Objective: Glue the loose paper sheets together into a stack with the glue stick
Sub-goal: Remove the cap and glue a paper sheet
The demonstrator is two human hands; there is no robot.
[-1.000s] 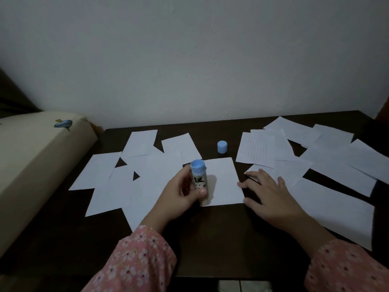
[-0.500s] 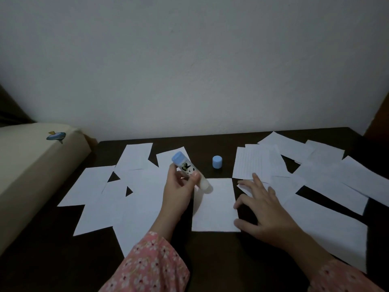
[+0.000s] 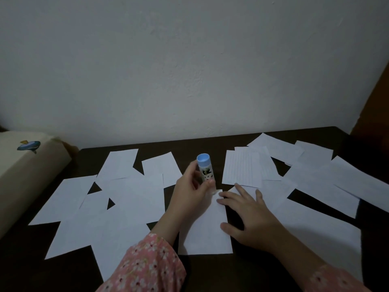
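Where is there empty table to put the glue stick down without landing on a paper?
Bare dark table shows along the near edge, between the two sleeves below the middle sheet, and at the back edge behind the left papers. A strip also shows near the lined sheet. The left side and the right papers are crowded and overlapping.

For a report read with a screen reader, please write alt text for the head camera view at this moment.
A left hand holds a white glue stick with a blue end tip-down on a white paper sheet in the middle of a dark wooden table, while the right hand lies flat on the sheet's right edge. Many loose white paper sheets lie on both sides.
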